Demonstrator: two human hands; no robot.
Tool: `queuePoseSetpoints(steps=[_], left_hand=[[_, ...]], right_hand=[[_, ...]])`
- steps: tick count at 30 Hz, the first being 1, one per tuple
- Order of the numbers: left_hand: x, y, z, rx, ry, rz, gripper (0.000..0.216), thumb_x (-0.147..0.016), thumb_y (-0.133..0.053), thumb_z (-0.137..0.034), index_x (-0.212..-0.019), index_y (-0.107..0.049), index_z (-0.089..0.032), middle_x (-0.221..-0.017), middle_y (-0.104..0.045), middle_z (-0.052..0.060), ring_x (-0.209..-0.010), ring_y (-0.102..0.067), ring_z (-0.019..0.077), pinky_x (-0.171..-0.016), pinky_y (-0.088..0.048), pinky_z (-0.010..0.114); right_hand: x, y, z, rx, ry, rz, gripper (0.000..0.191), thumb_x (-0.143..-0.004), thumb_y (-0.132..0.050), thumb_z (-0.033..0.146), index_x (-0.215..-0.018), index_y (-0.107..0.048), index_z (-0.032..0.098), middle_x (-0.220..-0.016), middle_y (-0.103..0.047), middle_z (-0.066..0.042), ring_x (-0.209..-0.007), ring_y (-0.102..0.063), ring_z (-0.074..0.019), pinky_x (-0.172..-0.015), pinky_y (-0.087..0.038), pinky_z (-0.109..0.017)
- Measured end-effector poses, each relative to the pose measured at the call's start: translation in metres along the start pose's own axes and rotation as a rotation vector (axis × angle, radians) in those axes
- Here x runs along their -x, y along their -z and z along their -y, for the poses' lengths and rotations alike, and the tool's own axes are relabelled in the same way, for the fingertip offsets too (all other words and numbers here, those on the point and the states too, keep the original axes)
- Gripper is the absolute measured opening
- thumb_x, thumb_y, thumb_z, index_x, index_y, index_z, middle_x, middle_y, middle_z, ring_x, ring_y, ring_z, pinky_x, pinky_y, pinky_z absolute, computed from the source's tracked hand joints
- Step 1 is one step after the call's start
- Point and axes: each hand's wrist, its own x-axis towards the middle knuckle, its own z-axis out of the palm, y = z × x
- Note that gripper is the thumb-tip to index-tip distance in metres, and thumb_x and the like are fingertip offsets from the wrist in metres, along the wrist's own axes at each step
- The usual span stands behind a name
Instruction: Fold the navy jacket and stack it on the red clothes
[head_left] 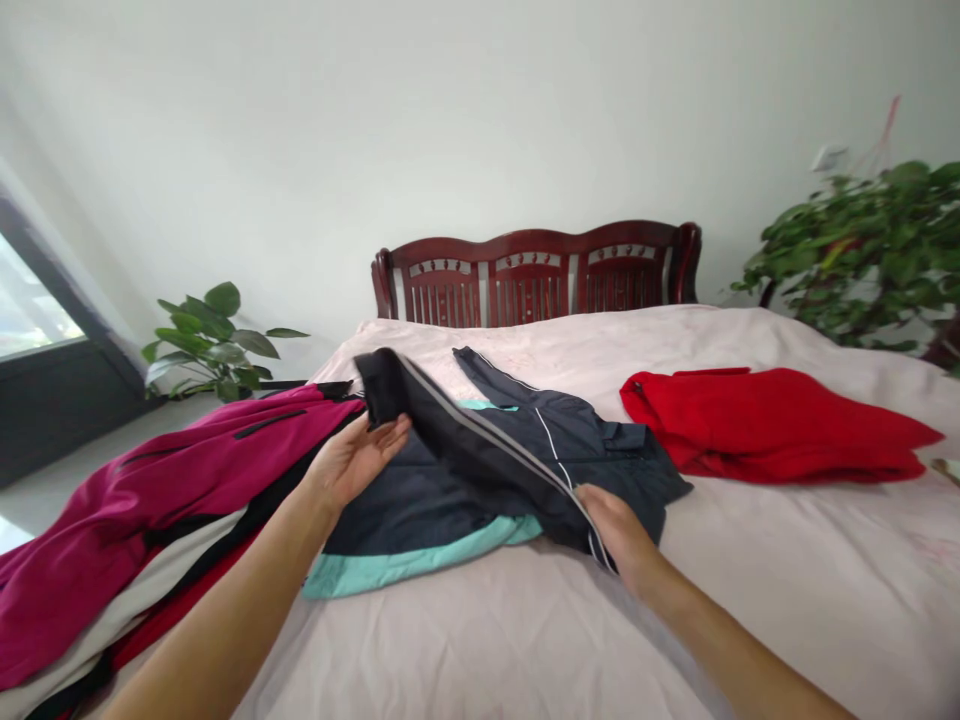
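A dark navy jacket (420, 500) with a turquoise inner edge (420, 565) lies spread on the bed. Lifted over its middle is a dark sleeve (480, 440) with pale stripes, which appears to belong to the jacket. My left hand (364, 455), palm partly up, grips the cuff end, and its thumb is hidden. Near the other end of this sleeve, my right hand (615, 525) is closed on the striped edge. The jacket's other sleeve (491, 372) stretches toward the headboard.
Magenta clothing (202, 460) lies piled over white, black and red clothes at left. A folded red garment (772, 420) rests on the pink bedsheet (750, 570) at right. Behind stands a carved wooden headboard (525, 270). Leafy plants flank the bed, left (214, 340) and right (870, 250).
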Motion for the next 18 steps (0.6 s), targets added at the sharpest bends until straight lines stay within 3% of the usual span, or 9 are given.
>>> queuePoseSetpoints(steps=[2,4,7,10,13,16,18], left_hand=[[-0.01,0.008,0.013,-0.138,0.006,-0.11,0.049,-0.081,-0.066,-0.035,-0.126,-0.055,-0.018,-0.121,-0.064,0.014,-0.109,-0.065,0.0224,-0.096,-0.05,0.038],[-0.01,0.024,0.029,-0.352,0.0,-0.224,0.06,-0.073,-0.074,-0.036,-0.127,-0.055,-0.018,-0.12,-0.065,0.013,-0.11,-0.064,0.0233,-0.099,-0.048,0.039],[0.008,0.054,0.053,-0.621,-0.033,-0.175,0.062,-0.062,-0.079,-0.046,-0.113,-0.064,-0.015,-0.113,-0.069,0.013,-0.11,-0.063,0.0288,-0.1,-0.046,0.04],[0.04,0.079,0.069,-0.949,-0.111,0.072,0.055,-0.067,-0.075,-0.047,-0.113,-0.066,-0.019,-0.119,-0.067,0.011,-0.116,-0.06,0.0302,-0.103,-0.043,0.042],[0.074,0.09,0.078,-1.272,-0.213,0.279,0.051,-0.069,-0.073,-0.033,-0.119,-0.064,-0.028,-0.126,-0.062,0.007,-0.12,-0.055,0.0289,-0.104,-0.041,0.041],[0.095,0.092,0.082,-1.469,-0.281,0.32,0.032,-0.077,-0.056,-0.018,-0.106,-0.065,-0.027,-0.107,-0.064,0.005,-0.103,-0.059,0.0235,-0.091,-0.044,0.035],[0.101,0.093,0.081,-1.548,-0.295,0.338,0.027,-0.075,-0.045,-0.011,-0.092,-0.061,-0.025,-0.091,-0.062,0.003,-0.09,-0.059,0.0204,-0.081,-0.042,0.031]], right_hand=[[-0.015,0.01,-0.007,-0.139,-0.122,-0.067,0.027,-0.086,-0.043,0.04,-0.083,-0.062,0.02,-0.083,-0.071,-0.005,-0.083,-0.067,-0.0211,-0.073,-0.053,-0.032],[-0.024,0.02,-0.014,-0.116,-0.174,-0.119,0.028,-0.082,-0.046,0.041,-0.087,-0.064,0.02,-0.089,-0.073,-0.007,-0.089,-0.069,-0.0238,-0.078,-0.054,-0.034],[-0.022,0.027,-0.016,0.051,-0.145,-0.216,0.036,-0.085,-0.044,0.046,-0.101,-0.064,0.02,-0.099,-0.073,-0.009,-0.097,-0.067,-0.0251,-0.086,-0.053,-0.037],[-0.005,0.022,-0.002,0.309,0.073,-0.222,0.044,-0.089,-0.044,0.048,-0.124,-0.056,0.023,-0.119,-0.067,-0.01,-0.111,-0.062,-0.0258,-0.097,-0.047,-0.04],[0.013,0.005,0.017,0.633,0.415,-0.169,0.047,-0.086,-0.055,0.035,-0.132,-0.053,0.024,-0.135,-0.058,-0.01,-0.124,-0.051,-0.0301,-0.105,-0.039,-0.048],[0.023,-0.019,0.026,0.821,0.674,0.012,0.053,-0.083,-0.057,0.018,-0.135,-0.051,0.024,-0.14,-0.053,-0.008,-0.133,-0.041,-0.0293,-0.111,-0.032,-0.047],[0.025,-0.035,0.026,0.86,0.763,0.145,0.055,-0.082,-0.058,0.013,-0.136,-0.05,0.024,-0.136,-0.055,-0.007,-0.132,-0.04,-0.0271,-0.114,-0.028,-0.045]])
